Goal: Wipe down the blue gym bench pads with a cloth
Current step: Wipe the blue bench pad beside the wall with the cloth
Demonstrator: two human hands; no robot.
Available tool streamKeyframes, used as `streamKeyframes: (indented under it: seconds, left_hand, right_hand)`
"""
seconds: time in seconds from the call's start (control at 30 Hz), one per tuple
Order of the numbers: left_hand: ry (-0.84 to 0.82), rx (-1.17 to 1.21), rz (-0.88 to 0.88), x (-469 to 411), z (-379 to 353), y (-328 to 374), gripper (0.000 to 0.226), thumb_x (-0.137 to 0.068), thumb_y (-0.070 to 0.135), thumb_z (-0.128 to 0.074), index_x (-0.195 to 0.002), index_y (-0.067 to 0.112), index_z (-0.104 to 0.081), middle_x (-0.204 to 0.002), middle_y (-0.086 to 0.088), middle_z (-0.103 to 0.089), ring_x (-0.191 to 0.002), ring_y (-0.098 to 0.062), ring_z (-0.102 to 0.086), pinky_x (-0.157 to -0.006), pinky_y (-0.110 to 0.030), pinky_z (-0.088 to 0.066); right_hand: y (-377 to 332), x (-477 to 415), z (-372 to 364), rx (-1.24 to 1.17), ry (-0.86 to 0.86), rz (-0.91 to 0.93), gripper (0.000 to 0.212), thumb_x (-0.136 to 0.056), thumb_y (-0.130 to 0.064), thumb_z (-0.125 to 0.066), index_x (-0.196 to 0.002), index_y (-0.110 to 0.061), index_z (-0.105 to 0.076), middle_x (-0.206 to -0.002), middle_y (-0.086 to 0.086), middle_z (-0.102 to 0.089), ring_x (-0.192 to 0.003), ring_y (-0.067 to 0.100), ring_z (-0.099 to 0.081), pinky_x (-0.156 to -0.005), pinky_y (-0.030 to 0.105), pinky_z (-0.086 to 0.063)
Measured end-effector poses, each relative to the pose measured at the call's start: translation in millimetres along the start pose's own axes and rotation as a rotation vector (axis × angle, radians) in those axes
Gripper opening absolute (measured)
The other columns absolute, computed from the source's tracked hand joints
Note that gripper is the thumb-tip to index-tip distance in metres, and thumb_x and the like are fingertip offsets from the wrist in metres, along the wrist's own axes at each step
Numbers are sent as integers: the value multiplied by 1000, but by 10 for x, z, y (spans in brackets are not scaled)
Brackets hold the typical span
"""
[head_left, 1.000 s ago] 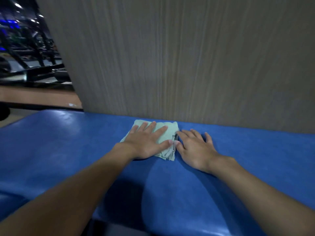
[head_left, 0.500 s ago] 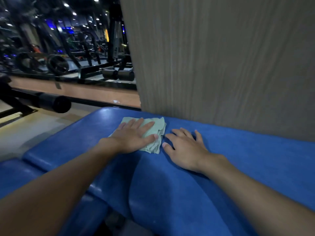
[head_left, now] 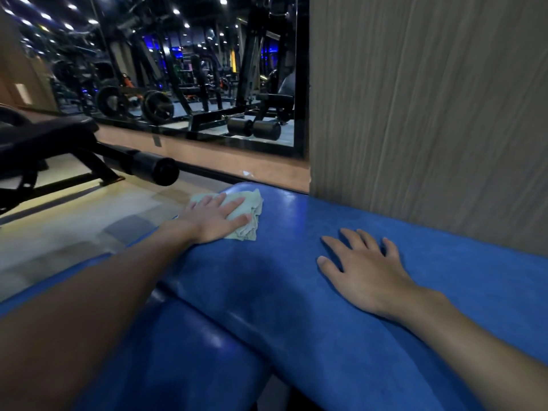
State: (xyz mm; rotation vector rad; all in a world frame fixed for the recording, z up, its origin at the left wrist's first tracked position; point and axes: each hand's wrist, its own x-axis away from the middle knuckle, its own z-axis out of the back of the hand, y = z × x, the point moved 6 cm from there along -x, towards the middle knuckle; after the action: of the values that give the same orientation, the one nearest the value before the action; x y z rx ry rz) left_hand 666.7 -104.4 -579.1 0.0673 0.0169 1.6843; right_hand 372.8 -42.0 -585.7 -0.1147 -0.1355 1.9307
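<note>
A folded pale green cloth (head_left: 247, 213) lies at the far left end of the upper blue bench pad (head_left: 296, 262). My left hand (head_left: 215, 218) presses flat on the cloth with straight fingers, covering its left half. My right hand (head_left: 363, 269) rests flat on the bare pad well to the right of the cloth, fingers spread. A second, lower blue pad (head_left: 178, 351) runs in front, under my left forearm.
A grey wood-grain wall panel (head_left: 430, 114) rises directly behind the pad. Left of it a wall mirror (head_left: 192, 69) reflects gym machines. A black bench with a roller (head_left: 148, 167) stands on the tiled floor (head_left: 74, 232) at left.
My left hand has slid the cloth leftward to the pad's end. My right hand stayed on the pad, so the hands are now far apart. The view has turned left.
</note>
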Motion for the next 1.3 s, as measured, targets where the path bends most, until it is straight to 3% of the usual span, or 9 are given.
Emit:
streamKeyframes:
  seconds: [0.2,0.33,0.83,1.3]
  left_hand:
    - [-16,0,80,216,19,-258,73,-88,81,-20,-153,51,-6,-167,4,-3,-153,-24,-6,-119,-52,-7]
    - [-26,-33,100,418,-9,-199,70,-89,80,-18,-152,54,-4,-167,7,1,-153,-26,-4,-118,-54,-7]
    - [-65,-57,-85,1082,-146,793,69,-89,79,-12,-151,55,4,-167,9,6,-153,-28,2,-120,-54,-1]
    - [-96,-76,-225,1682,-183,2032,64,-94,73,-19,-151,55,5,-166,11,9,-153,-26,6,-120,-52,2]
  right_hand:
    - [81,183,90,13,-1,17,60,-96,-64,-17,-151,-41,-26,-165,-8,-12,-152,16,-2,-119,55,3]
    - [363,534,129,72,-43,-43,70,-88,-73,-10,-152,-46,-14,-165,-11,-3,-152,17,4,-118,56,3]
    - [779,1247,178,59,-134,-157,68,-89,-75,-7,-152,-51,-2,-165,-10,9,-152,21,11,-117,57,7]
    - [1178,1844,260,4,-105,-160,65,-93,-71,-13,-154,-47,-5,-166,-11,6,-152,18,9,-118,57,8]
